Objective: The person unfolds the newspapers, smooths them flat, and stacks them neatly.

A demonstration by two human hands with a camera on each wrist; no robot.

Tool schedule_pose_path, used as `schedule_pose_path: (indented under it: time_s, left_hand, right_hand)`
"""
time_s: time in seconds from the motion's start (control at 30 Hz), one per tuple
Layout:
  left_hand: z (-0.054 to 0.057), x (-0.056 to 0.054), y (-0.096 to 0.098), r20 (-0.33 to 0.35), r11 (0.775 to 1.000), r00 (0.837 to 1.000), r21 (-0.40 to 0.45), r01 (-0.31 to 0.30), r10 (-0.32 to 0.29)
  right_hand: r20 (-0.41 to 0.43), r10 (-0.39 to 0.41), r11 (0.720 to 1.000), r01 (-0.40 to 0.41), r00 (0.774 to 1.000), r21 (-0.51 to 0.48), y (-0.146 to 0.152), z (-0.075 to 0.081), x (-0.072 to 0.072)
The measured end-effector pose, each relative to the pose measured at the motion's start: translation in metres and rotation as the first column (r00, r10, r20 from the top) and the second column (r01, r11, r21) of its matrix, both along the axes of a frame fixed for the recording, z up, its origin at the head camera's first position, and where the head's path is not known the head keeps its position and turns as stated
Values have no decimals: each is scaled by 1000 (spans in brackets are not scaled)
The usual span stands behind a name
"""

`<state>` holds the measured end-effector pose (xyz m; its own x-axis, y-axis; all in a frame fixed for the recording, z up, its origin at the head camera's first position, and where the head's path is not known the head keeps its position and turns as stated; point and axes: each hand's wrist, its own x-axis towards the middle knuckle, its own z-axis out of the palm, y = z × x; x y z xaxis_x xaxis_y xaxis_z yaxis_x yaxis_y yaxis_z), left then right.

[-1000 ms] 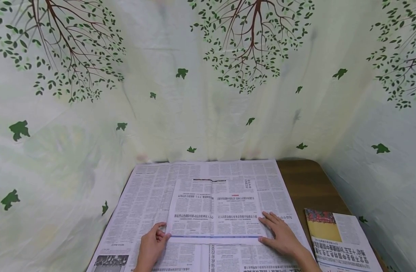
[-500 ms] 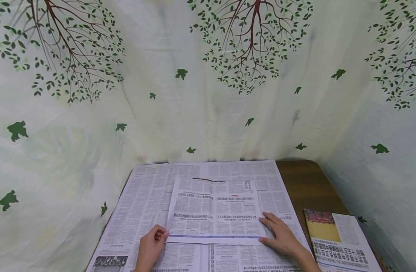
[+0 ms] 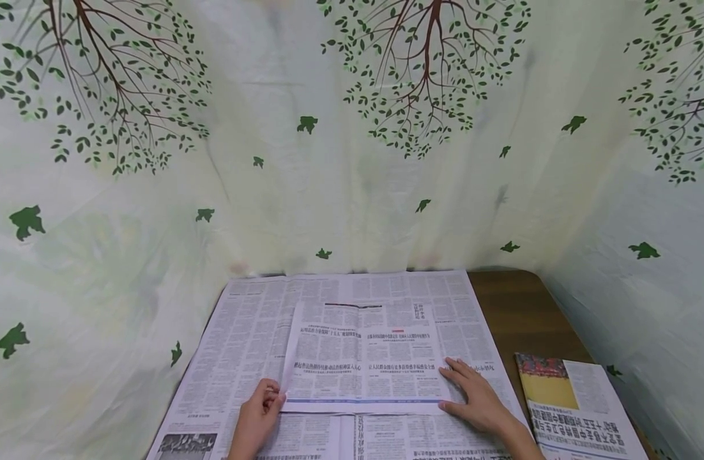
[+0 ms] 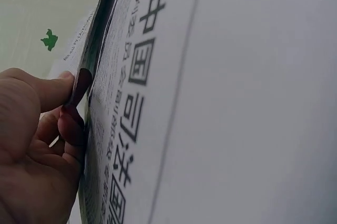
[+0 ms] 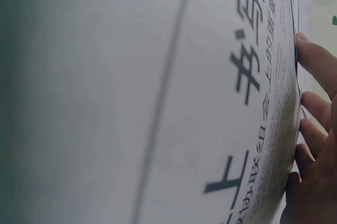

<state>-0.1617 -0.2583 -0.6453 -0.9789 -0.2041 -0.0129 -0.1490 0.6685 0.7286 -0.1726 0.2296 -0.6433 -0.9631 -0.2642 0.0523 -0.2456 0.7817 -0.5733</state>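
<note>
A folded newspaper (image 3: 395, 383) with a blue line along its near edge lies in the middle of the head view, on larger spread newspaper sheets (image 3: 237, 338). At its near left corner, my left hand (image 3: 255, 415) pinches the side edge between thumb and curled fingers. The left wrist view shows this hand (image 4: 34, 140) with thumb and fingertips meeting at the paper's edge. My right hand (image 3: 475, 397) rests at the near right corner, fingers extended and spread. In the right wrist view, the fingertips of that hand (image 5: 318, 145) touch along the paper's side edge.
Another folded newspaper (image 3: 579, 409) with a red and yellow picture lies at the right. Brown wooden tabletop (image 3: 510, 313) shows beyond the sheets on that side. A pale curtain (image 3: 363, 211) printed with trees and leaves surrounds the table.
My left fingers have shifted slightly left and taken the folded newspaper's left edge, which lifted a little, then settled flatter. My right hand has stayed nearly still.
</note>
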Motion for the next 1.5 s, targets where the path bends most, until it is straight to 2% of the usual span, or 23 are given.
schedule_pose_path:
  time_s: [0.07, 0.23, 0.3, 0.43, 0.73, 0.93, 1.1, 1.17, 1.33, 1.5]
  left_hand:
    - [1, 1, -1, 6, 1000, 1000, -5, 18, -18]
    - [6, 3, -2, 75, 1000, 997, 17, 26, -27]
    - [6, 3, -3, 113, 999, 993, 24, 25, -28]
    - [4, 1, -8, 137, 998, 989, 32, 51, -55]
    - [-1, 5, -18, 62, 980, 987, 144, 140, -150]
    - [-1, 6, -16, -49, 981, 991, 141, 130, -125]
    - [-2, 6, -14, -94, 987, 989, 104, 120, -110]
    - [-1, 7, -13, -89, 987, 990, 112, 118, -109]
    - [0, 10, -12, -6, 983, 994, 152, 105, -105]
    - [1, 10, -11, 32, 988, 995, 127, 92, -96]
  right_hand:
    - [-4, -1, 1000, 1, 1000, -6, 0, 0, 1]
    - [10, -5, 1000, 5, 1000, -20, 1, -1, 2]
    - [15, -5, 1000, 5, 1000, -21, 1, -1, 2]
    - [15, 8, 1000, -7, 1000, -21, 3, 1, 1]
    - [51, 24, 999, -22, 998, -49, 6, 3, 0]
    - [44, 22, 998, -19, 999, -63, 7, 3, 0]
    - [58, 28, 998, -24, 998, -64, 8, 2, -1]
    - [63, 35, 998, -31, 997, -61, 9, 1, -1]
    - [59, 41, 997, -37, 997, -69, 9, 2, 0]
    - [20, 46, 997, -45, 999, -59, 10, 4, 0]
